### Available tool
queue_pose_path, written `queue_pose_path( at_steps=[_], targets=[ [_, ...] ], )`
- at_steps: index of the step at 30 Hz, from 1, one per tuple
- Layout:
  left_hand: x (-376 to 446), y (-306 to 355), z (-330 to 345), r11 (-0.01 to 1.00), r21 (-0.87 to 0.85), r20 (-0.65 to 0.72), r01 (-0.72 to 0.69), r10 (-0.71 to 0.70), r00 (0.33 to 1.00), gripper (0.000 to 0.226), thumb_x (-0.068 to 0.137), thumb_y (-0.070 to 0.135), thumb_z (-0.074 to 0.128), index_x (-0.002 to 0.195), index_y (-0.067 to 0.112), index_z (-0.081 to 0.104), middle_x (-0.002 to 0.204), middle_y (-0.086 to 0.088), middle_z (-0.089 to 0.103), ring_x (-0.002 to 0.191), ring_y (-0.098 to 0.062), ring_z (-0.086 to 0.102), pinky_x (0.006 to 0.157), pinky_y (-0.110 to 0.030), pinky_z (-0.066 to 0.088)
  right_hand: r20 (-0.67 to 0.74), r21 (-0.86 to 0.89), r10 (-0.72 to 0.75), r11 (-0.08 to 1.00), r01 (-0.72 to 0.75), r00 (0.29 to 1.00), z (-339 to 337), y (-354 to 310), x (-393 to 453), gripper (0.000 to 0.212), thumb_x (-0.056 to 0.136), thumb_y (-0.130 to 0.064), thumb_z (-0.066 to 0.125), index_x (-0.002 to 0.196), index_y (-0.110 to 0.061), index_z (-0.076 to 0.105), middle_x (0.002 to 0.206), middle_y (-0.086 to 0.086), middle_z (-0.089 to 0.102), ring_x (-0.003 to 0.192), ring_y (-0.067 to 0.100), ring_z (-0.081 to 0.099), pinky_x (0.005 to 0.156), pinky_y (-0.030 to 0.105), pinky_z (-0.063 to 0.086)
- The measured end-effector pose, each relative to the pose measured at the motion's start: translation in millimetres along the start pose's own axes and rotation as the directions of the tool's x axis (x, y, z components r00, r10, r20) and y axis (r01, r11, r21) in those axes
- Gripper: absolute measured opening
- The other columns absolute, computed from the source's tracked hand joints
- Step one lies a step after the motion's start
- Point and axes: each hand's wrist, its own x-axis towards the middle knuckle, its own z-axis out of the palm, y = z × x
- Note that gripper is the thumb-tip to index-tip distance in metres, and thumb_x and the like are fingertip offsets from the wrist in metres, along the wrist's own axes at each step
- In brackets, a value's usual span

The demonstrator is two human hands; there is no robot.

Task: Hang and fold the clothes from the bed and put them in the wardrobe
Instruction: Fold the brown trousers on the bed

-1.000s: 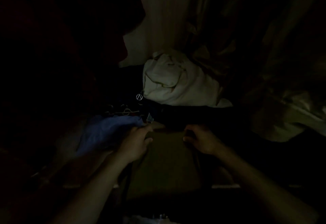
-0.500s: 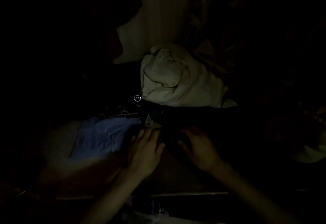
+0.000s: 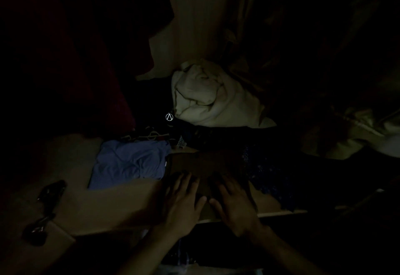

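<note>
Brown folded garment (image 3: pixel 201 166) under both flat hands, left hand (image 3: pixel 184 201) and right hand (image 3: pixel 233 205), near shelf edge (image 3: pixel 281 212).

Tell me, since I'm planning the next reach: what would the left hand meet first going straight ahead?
Probably only the dark folded garment beneath the left hand; depth is unclear in the dimness.

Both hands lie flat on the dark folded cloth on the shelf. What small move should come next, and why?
Probably slide it back beside the blue folded garment. The left hand and right hand press flat on the dark brown folded cloth, whose near edge lies close to the wooden shelf's front edge.
</note>
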Motion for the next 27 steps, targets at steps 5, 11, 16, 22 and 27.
queue_pose_path(
  at_steps=[5, 11, 16, 22, 27],
  targets=[
    [-51, 11, 1, 0.995, -0.085, -0.163, -0.052, 0.038, 0.986, 0.067, 0.096, 0.058, 0.022, 0.153, 0.025, 0.031, 0.164, -0.002, 0.019, 0.151, -0.024, 0.017, 0.114, -0.048, 0.028, 0.019, -0.042, 0.025, 0.999, -0.024, 1.0, 18, -23, -49, 0.071, 0.096, -0.062, 0.029, 0.155, -0.026, 0.018, 0.163, 0.011, 0.012, 0.149, 0.033, 0.009, 0.116, 0.048, 0.017],
    [-61, -4, 23, 0.984, 0.059, -0.024, -0.168, 0.17, 0.985, 0.073, 0.097, 0.066, 0.013, 0.155, 0.031, -0.012, 0.158, 0.005, -0.029, 0.15, -0.019, -0.02, 0.119, -0.043, -0.014, 0.119, -0.155, 0.108, 0.984, -0.089, 0.987, 16, -31, -48, 0.074, 0.092, -0.067, 0.018, 0.154, -0.03, 0.001, 0.161, 0.008, -0.007, 0.149, 0.034, -0.005, 0.119, 0.054, 0.017],
    [-74, 3, 5, 0.991, 0.042, -0.094, -0.128, 0.132, 0.987, 0.07, 0.098, 0.063, 0.013, 0.157, 0.03, -0.006, 0.162, 0.002, -0.022, 0.15, -0.018, -0.019, 0.121, -0.046, -0.012, 0.056, -0.022, 0.122, 0.992, -0.121, 0.991, -4, -42, -74, 0.074, 0.094, -0.067, 0.014, 0.156, -0.03, -0.001, 0.164, 0.004, -0.008, 0.149, 0.023, -0.015, 0.123, 0.043, 0.005],
    [-120, 36, -25, 0.994, -0.038, -0.132, -0.099, 0.093, 0.987, 0.068, 0.099, 0.062, 0.018, 0.158, 0.028, 0.011, 0.166, 0.0, -0.005, 0.152, -0.017, -0.01, 0.122, -0.046, -0.005, 0.002, 0.108, 0.093, 0.99, -0.093, 0.996, -45, -57, -129, 0.068, 0.098, -0.059, 0.031, 0.155, -0.03, 0.008, 0.164, 0.003, 0.0, 0.151, 0.02, -0.002, 0.121, 0.037, 0.012],
    [-179, 77, -44, 0.998, -0.031, -0.136, -0.059, 0.055, 0.989, 0.067, 0.099, 0.061, 0.019, 0.158, 0.03, 0.007, 0.166, 0.001, -0.004, 0.152, -0.017, -0.005, 0.123, -0.046, 0.001, -0.042, 0.151, 0.036, 0.988, -0.029, 0.998, -71, -62, -197, 0.07, 0.097, -0.062, 0.025, 0.155, -0.03, 0.003, 0.164, 0.003, 0.0, 0.151, 0.019, 0.001, 0.121, 0.041, 0.016]
  ],
)
